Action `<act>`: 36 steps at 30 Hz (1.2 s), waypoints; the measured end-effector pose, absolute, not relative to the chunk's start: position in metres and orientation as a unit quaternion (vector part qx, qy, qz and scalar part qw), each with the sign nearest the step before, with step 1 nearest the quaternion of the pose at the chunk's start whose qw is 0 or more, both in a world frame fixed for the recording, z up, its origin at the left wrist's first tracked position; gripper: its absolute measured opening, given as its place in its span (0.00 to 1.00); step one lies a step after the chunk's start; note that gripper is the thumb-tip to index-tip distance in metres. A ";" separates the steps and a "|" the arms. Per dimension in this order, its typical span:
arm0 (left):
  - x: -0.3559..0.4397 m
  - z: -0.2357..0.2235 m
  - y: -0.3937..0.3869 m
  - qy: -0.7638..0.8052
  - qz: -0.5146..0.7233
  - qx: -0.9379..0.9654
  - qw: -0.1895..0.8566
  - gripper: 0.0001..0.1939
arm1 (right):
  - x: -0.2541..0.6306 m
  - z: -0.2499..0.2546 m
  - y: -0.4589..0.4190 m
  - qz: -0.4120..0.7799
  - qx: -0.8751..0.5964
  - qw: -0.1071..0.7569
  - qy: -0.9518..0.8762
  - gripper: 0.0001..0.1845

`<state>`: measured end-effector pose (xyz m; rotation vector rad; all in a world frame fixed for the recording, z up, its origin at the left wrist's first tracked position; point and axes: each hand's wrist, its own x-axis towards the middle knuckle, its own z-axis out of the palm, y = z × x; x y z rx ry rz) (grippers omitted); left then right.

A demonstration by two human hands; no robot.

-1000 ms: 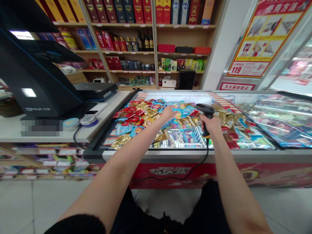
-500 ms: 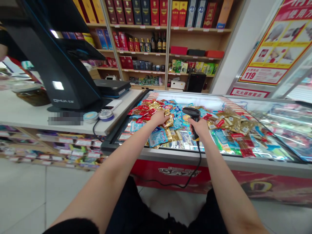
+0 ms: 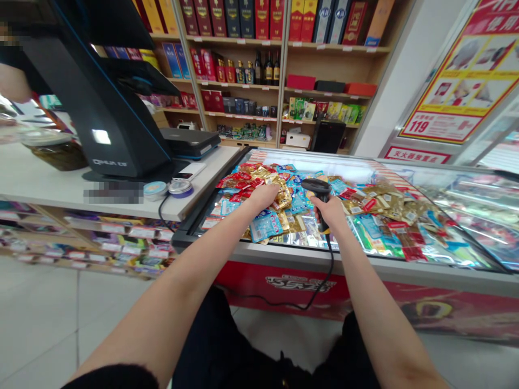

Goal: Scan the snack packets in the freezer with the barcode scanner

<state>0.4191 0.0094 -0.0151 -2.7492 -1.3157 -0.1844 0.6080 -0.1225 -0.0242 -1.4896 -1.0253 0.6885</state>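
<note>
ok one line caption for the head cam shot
Left hand on snack packets in a shop chest freezer, right hand gripping a corded barcode scanner

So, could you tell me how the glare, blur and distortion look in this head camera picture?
In the head view, white glare streaks the glass freezer lid, the wide lens bows the wooden shelves, and the brown-filled glass jar at far left is blurred.

Logged from my remote view, shop interior: wooden wall shelving (image 3: 243, 70) stocked with boxed liquor and bottles; a white pillar (image 3: 389, 92); a red-and-yellow wall poster (image 3: 450, 75) to its right; a white checkout counter (image 3: 52, 186) carrying a black point-of-sale terminal (image 3: 101, 108); stocked shelves (image 3: 121, 237) beneath that counter; a chest freezer's red front panel (image 3: 251, 283); pale tiled floor (image 3: 36, 319).
</note>
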 end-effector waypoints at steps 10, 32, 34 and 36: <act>0.383 -0.010 0.024 -0.363 -0.172 -0.912 0.080 0.18 | 0.610 -0.022 -0.123 0.302 -0.623 0.584 -0.423 0.11; 0.420 -0.027 0.037 -0.536 -0.274 -0.793 -0.094 0.23 | 0.609 -0.022 -0.126 0.287 -0.648 0.548 -0.444 0.11; 0.417 -0.026 0.035 -0.526 -0.302 -0.789 -0.096 0.20 | 0.609 -0.024 -0.124 0.282 -0.652 0.540 -0.452 0.11; 0.415 -0.023 0.034 -0.517 -0.318 -0.787 -0.113 0.15 | 0.607 -0.025 -0.123 0.281 -0.652 0.536 -0.458 0.11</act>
